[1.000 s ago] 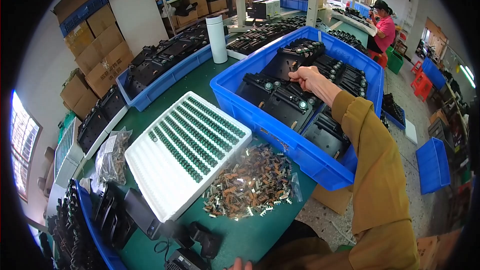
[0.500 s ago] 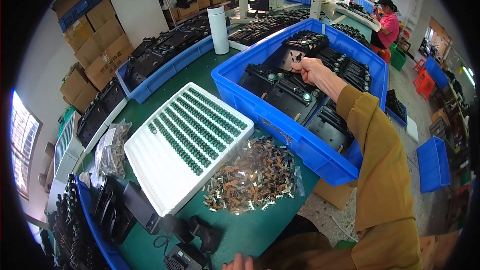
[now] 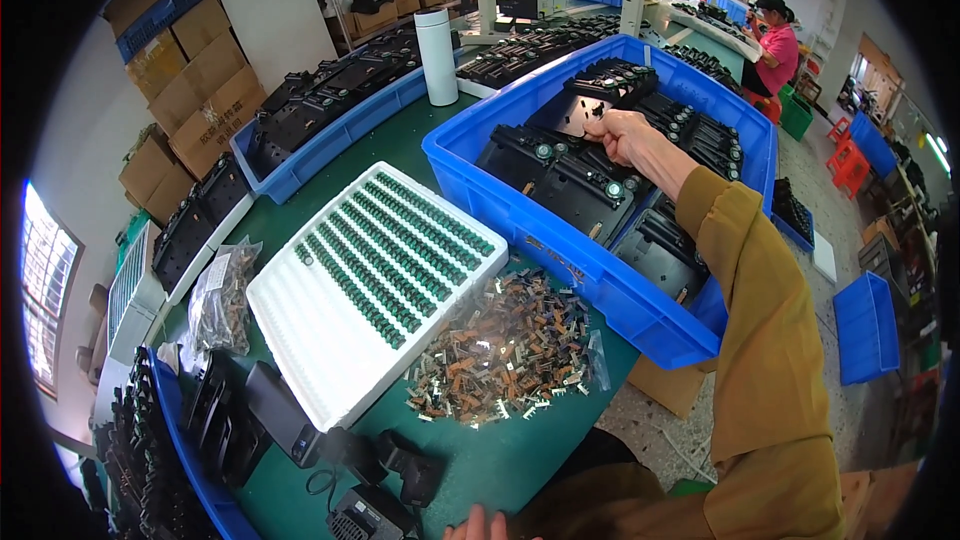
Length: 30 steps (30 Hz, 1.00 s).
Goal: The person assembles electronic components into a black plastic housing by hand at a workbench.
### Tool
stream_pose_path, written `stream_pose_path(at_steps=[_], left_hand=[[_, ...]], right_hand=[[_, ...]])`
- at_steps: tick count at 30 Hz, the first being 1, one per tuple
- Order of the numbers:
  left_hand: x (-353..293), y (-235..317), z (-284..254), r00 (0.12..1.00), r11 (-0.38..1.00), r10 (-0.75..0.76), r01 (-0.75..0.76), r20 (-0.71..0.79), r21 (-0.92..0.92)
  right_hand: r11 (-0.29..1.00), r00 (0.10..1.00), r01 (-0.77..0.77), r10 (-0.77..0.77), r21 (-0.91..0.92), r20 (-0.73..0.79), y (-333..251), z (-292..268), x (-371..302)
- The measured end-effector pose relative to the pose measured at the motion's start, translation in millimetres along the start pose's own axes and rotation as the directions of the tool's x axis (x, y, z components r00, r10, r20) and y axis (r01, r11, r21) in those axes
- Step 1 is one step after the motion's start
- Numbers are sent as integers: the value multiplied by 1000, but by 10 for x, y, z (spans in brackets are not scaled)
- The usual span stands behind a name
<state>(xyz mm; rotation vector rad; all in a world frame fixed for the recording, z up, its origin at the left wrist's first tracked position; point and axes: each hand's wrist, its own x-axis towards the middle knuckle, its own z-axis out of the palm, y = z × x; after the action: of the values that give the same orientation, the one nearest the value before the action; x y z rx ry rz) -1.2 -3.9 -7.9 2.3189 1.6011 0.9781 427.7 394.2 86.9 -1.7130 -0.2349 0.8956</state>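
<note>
My right hand (image 3: 622, 136) reaches into the big blue crate (image 3: 560, 240) and pinches the edge of a flat black plastic panel (image 3: 570, 115) lying on top of other black parts. My left hand (image 3: 478, 525) shows only as fingertips at the bottom edge, near a black device (image 3: 400, 470) on the green table; what it holds is hidden. Between them lie a pile of small brown and black metal clips (image 3: 505, 350) on clear plastic and a white foam tray (image 3: 375, 280) filled with rows of small green parts.
A second blue crate (image 3: 300, 155) of black parts stands at the back left, a white cylinder (image 3: 437, 58) beside it. Cardboard boxes (image 3: 190, 90) line the left wall. A bag of small parts (image 3: 222, 295) lies left. A person in pink (image 3: 772, 45) works far right.
My right hand has drawn back a little toward me inside the crate while keeping its grip on the black panel. My left hand's fingertips have come further into view at the bottom edge.
</note>
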Motion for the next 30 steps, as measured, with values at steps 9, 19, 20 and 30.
stream_pose_path(at_steps=[9, 19, 20, 30], left_hand=[[-7, -6, -12, 1000, 1000, -6, 6, 17, 0], [-10, -17, 1, 1000, 1000, 6, -6, 4, 4], [-8, -15, 0, 1000, 1000, 6, -6, 4, 4], [1, 1, -2, 1000, 1000, -1, 1, -4, -8]], right_hand=[[997, 998, 65, -66, -33, -21, -18, -54, -22], [999, 999, 36, -37, 22, 35, 14, 19, 19], [998, 999, 50, -51, 31, 14, 26, 39, 10], [995, 995, 90, -91, -40, -41, 97, 62, 110]])
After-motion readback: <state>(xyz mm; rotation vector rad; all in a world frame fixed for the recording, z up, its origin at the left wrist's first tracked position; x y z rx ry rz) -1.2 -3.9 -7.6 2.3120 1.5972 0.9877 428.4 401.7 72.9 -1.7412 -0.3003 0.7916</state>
